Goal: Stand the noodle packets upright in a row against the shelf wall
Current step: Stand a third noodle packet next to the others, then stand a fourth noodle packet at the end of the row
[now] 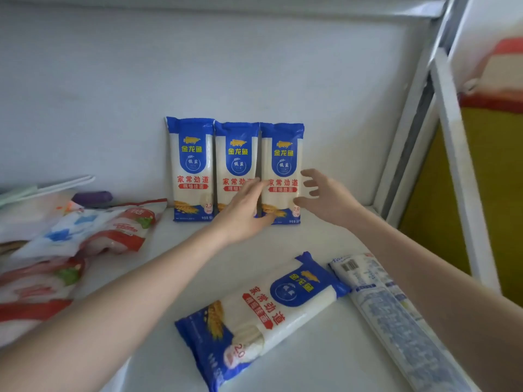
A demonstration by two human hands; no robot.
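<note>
Three blue-and-white noodle packets stand upright side by side against the white back wall: the left packet (pixel 192 168), the middle packet (pixel 236 162) and the right packet (pixel 283 168). My left hand (pixel 244 212) is open, its fingers in front of the lower part of the middle packet and the left edge of the right one. My right hand (pixel 322 198) is open with spread fingers just beside the right packet's right edge. Two more packets lie flat on the shelf near me: one face up (pixel 260 315), one face down (pixel 387 312) under my right forearm.
Red-and-white bags (pixel 113 230) are piled at the left of the shelf, with a purple object (pixel 92 198) behind them. The shelf's white metal upright (pixel 410 137) bounds the right side. Bare shelf surface (pixel 319 241) lies between the standing row and the flat packets.
</note>
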